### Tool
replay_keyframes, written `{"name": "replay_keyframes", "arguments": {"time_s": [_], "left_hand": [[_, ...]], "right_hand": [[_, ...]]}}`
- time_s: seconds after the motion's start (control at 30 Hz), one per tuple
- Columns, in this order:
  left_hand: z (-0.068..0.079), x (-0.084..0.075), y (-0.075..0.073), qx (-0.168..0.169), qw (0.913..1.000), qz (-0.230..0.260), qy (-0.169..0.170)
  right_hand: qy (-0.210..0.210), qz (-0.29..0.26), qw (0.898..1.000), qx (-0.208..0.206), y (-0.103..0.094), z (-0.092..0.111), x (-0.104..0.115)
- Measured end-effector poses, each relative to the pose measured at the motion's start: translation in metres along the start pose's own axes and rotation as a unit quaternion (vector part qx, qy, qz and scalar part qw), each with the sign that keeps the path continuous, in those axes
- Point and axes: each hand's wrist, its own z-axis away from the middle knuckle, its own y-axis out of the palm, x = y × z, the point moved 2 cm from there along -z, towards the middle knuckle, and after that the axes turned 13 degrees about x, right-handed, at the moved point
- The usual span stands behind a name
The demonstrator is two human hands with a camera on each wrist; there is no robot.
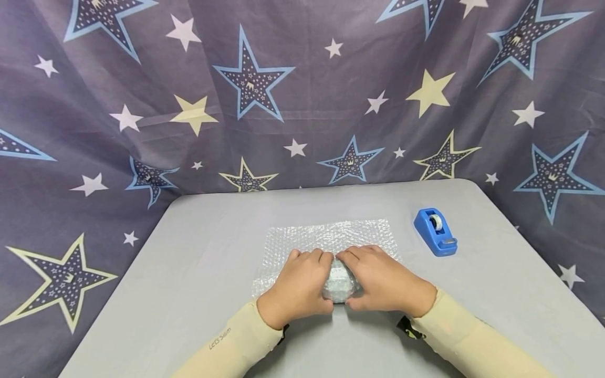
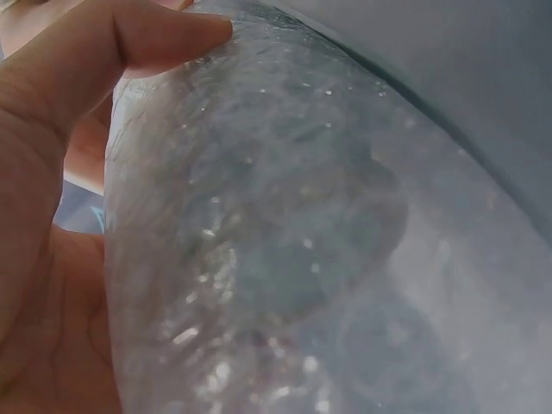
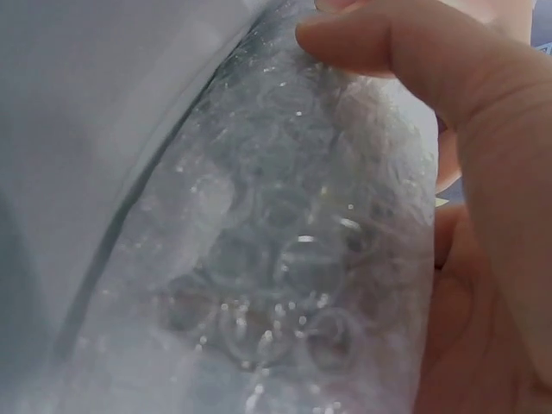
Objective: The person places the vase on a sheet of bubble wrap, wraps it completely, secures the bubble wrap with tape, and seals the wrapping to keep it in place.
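Note:
A sheet of clear bubble wrap [image 1: 331, 235] lies on the table, its near part rolled around a pale greenish object [image 1: 339, 282]. My left hand [image 1: 301, 283] grips the roll from the left, fingers over the top and thumb at the near side. On the right end my right hand [image 1: 387, 281] holds it the same way. Close up in the left wrist view, the left thumb [image 2: 172, 39] presses the plastic. Through the wrap [image 3: 259, 267] in the right wrist view, the enclosed shape looks blurred; I cannot tell its kind.
A blue tape dispenser [image 1: 436, 232] with a roll of tape stands on the table to the right, beyond the right hand. The pale grey table [image 1: 203, 252] reaches back to a dark curtain [image 1: 307, 105] printed with stars.

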Motion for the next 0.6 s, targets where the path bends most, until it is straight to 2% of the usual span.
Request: {"name": "replay_keyframes", "arguments": {"time_s": [0.6], "left_hand": [[0.0002,-0.0020,0.0009,-0.008,0.9999,-0.015,0.001]], "right_hand": [[0.009,-0.014,1.000,0.018,0.0045,-0.0020,-0.0046]]}}
